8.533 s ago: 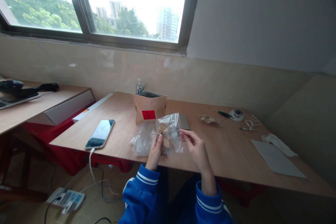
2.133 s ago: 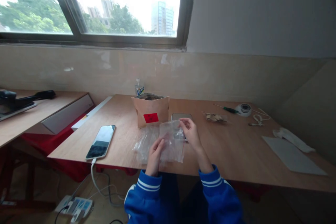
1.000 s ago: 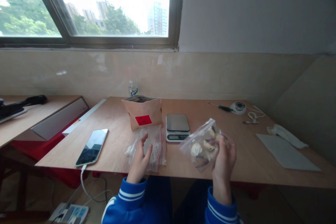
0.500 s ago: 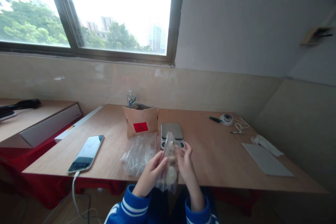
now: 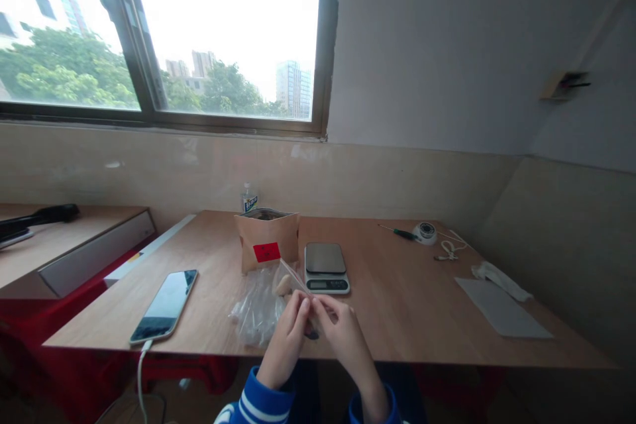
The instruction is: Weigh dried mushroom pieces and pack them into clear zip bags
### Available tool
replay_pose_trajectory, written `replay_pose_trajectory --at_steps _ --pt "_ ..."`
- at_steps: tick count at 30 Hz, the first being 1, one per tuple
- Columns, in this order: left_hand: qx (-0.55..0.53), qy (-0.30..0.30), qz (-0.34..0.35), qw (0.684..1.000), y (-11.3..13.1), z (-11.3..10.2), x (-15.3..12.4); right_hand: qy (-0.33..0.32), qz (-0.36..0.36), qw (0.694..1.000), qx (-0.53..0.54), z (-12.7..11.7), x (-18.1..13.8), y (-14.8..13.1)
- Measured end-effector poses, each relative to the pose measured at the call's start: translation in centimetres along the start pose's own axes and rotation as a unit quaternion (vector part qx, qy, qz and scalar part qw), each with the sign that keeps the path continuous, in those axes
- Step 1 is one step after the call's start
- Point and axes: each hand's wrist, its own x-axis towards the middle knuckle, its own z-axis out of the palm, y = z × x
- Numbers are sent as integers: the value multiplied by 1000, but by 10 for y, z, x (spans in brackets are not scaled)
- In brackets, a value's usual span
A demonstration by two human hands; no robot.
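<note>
Both my hands meet at the near edge of the wooden table (image 5: 412, 305), pinching the top of a small clear zip bag (image 5: 289, 282) that holds pale dried pieces. My left hand (image 5: 288, 331) grips the bag from the left, fingers closed on it. My right hand (image 5: 342, 331) grips it from the right, fingers pressed together on the same edge. A heap of empty clear bags (image 5: 258, 308) lies just left of my hands. Behind them stand a brown paper pouch with a red label (image 5: 268, 245) and a small digital scale (image 5: 325, 266).
A phone (image 5: 165, 296) on a white cable lies at the table's left. A screwdriver (image 5: 397, 232), a tape roll (image 5: 426, 232), a white cord (image 5: 450, 250), a grey sheet (image 5: 501, 317) and a white cloth (image 5: 499, 278) sit at the right. A small bottle (image 5: 248, 201) stands behind the pouch.
My right hand picked up the filled bag from the right and brought it to the middle. Both hands now pinch its top edge, and it is lower, close to the table.
</note>
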Motion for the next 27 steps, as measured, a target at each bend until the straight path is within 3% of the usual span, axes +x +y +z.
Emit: replay_pose_trajectory --at_steps 3,7,11,15,20,24,27 --pt "3 15 0 1000 -5 5 6 1 2 1000 20 -4 -4 3" --pt "-5 16 14 1000 0 15 12 58 26 992 105 -13 -4 4" --pt "0 48 11 999 4 21 13 41 67 980 180 -17 -4 5" --pt "27 29 15 999 1 20 11 35 100 976 189 -14 -8 9" --pt "32 -1 10 999 2 12 6 6 80 987 136 -14 -8 12" --pt "-4 -18 -15 1000 5 1 -2 -66 76 982 160 -13 -3 9" --pt "-8 6 -9 1000 9 -9 -6 -100 80 977 168 -5 2 3"
